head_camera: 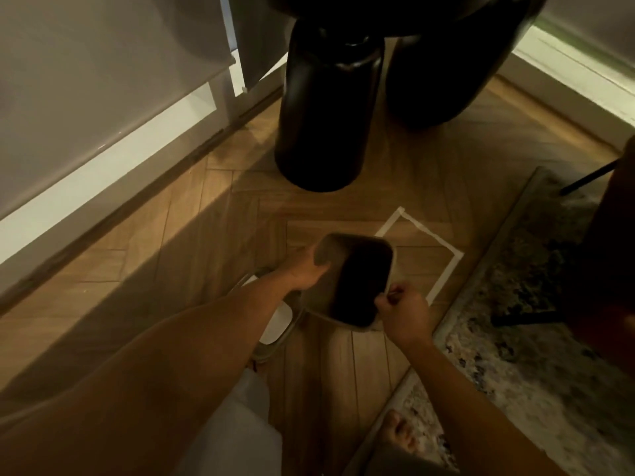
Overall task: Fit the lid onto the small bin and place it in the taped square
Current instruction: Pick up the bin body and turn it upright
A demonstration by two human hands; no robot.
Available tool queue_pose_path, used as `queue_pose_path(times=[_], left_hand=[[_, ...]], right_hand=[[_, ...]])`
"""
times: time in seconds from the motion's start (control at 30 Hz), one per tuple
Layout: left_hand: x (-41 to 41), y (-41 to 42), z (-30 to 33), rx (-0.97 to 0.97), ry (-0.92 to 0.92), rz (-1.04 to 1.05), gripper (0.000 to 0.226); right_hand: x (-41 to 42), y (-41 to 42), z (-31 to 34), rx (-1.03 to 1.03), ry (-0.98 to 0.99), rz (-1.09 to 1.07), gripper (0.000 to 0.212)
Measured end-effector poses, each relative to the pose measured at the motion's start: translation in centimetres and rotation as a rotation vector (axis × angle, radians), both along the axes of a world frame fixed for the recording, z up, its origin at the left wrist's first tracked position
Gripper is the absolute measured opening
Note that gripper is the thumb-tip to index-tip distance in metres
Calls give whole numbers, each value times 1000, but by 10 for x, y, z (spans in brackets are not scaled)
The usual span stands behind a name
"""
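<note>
Nearest, a bare foot (400,432) rests at the edge of a patterned rug (536,355), beside pale clothing over the person's leg. Just beyond, on the herringbone wood floor (192,214), the lid (276,319) lies to the left of the small bin (354,281), partly hidden under the left forearm; it shows a white top and a grey rim, and it is not on the bin. The bin is open-topped, grey with a dark inside, and both hands grip its rim. The left hand (304,271) is curled over the far-left corner of the rim, thumb inside. The right hand (405,312) is closed in a pinch at the near-right edge; whether it holds the rim alone or something thin there is unclear. The taped square (421,250) lies just right of and behind the bin, which overlaps its left side in view. Farther off stand two tall black rounded vessels (326,108), and a white baseboard (113,173) runs along the left wall.
</note>
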State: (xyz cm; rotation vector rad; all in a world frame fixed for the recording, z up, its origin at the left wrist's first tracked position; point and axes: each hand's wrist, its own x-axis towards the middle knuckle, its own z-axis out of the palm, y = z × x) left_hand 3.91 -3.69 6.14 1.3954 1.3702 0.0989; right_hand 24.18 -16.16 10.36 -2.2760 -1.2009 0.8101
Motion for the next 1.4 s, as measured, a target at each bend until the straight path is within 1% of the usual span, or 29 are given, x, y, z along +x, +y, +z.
queue_pose_path(times=[0.07, 0.17, 0.23, 0.3, 0.33, 0.4, 0.5, 0.57, 0.63, 0.7, 0.8, 0.93, 1.03, 1.13, 1.23, 1.4], left_hand=[[2, -6, 10, -10, 37, -9, 72], [2, -13, 26, 24, 116, -9, 75], [-1, -20, 38, 57, 102, 16, 72], [-5, -29, 49, 95, 31, -1, 68], [-7, -34, 54, 125, 1, -51, 70], [-12, -45, 61, 209, 0, -208, 85], [-16, -55, 68, 272, 17, -409, 116], [-15, -60, 69, 253, 30, -488, 123], [-13, -66, 66, 250, 57, -545, 124], [-11, -71, 64, 248, 84, -583, 128], [-6, -76, 64, 189, 73, -616, 134], [3, -83, 61, 207, 115, -638, 143], [9, -87, 57, 214, 122, -641, 143], [13, -91, 54, 214, 135, -653, 141], [15, -95, 50, 220, 173, -679, 138], [21, -99, 46, 221, 239, -715, 140]], right_hand=[[4, -5, 11, 40, 85, -11, 24], [8, -15, 25, 68, 235, -25, 19], [11, -24, 35, 77, 288, -50, 18], [18, -36, 42, 79, 277, -81, 9], [21, -42, 44, 64, 232, -74, 20], [28, -56, 47, 30, 160, 12, 49], [30, -75, 49, -43, 200, 186, 85], [29, -85, 47, -96, 137, 277, 104], [26, -91, 44, -126, 101, 285, 115], [23, -97, 40, -140, 110, 269, 118], [24, -104, 34, -210, 63, 308, 123], [27, -110, 26, -247, 29, 243, 128], [28, -115, 18, -282, 20, 202, 127], [27, -120, 9, -337, 11, 224, 124], [23, -126, 2, -348, 29, 177, 131], [19, -133, -7, -371, 46, 92, 138]])
